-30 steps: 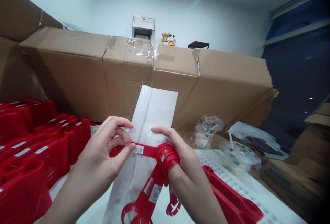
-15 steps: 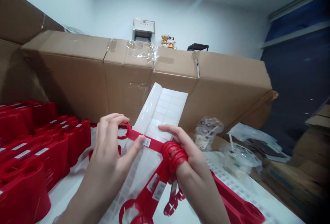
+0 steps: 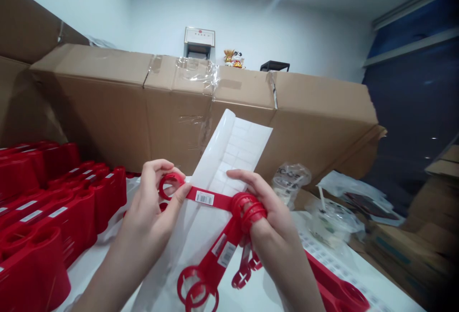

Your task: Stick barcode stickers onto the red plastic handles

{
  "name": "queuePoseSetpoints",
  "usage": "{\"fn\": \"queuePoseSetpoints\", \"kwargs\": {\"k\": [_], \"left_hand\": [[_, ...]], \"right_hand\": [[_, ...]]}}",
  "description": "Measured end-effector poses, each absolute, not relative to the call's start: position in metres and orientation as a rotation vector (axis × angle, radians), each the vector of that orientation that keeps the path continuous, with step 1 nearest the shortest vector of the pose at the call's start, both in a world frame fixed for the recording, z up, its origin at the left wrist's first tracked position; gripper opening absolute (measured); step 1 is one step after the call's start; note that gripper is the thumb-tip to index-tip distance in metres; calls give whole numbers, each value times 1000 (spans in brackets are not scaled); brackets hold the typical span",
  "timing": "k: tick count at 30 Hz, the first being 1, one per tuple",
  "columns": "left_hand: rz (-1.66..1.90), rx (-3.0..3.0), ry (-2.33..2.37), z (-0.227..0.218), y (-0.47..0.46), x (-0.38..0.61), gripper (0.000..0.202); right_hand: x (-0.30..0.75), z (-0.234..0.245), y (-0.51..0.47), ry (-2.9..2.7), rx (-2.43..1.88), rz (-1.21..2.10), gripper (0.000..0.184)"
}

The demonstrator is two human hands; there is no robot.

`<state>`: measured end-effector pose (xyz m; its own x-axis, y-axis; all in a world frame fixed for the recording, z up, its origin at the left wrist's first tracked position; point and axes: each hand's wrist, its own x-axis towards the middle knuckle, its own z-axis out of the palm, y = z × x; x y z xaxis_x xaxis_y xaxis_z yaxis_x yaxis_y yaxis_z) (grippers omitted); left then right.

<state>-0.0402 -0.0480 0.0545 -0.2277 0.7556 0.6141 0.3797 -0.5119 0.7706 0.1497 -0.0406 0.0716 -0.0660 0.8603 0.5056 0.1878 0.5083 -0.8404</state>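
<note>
My left hand (image 3: 152, 206) pinches the ring end of a red plastic strip (image 3: 211, 200) that bears a white barcode label (image 3: 204, 197). My right hand (image 3: 267, 214) has several red ring-ended strips (image 3: 215, 259) threaded over its thumb; they hang down below it. Its fingers also hold a white sheet of small labels (image 3: 236, 154), which stands up behind the strip. Both hands are closed on these things above a white table.
Rows of stacked red plastic pieces (image 3: 43, 206) with white labels fill the left. A wall of taped cardboard boxes (image 3: 172, 106) stands behind. At right lie bagged drink cups (image 3: 289, 183), a lidded cup (image 3: 332, 218), more red strips (image 3: 337, 290) and label sheets (image 3: 322, 254).
My left hand slid off the barcode label, where it was pressing, to the strip's ring end. The strip levelled out, the label sheet tilted right, and the hanging strips swung right.
</note>
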Motion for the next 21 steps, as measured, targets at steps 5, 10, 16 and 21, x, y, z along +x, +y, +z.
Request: {"fn": "queuePoseSetpoints", "kwargs": {"k": [5,10,16,21], "left_hand": [[1561,1647,1194,64,-52,-58,26],[1469,1358,938,74,-62,-68,26],[1300,1289,739,75,-61,-77,46],[1261,1400,577,72,-67,-84,60]], "right_hand": [[155,77,-36,-1535,-925,727,37],[161,79,-31,-1543,-932,757,38],[162,78,-24,-1550,-908,908,39],[163,81,-28,-1530,-883,988,37]]}}
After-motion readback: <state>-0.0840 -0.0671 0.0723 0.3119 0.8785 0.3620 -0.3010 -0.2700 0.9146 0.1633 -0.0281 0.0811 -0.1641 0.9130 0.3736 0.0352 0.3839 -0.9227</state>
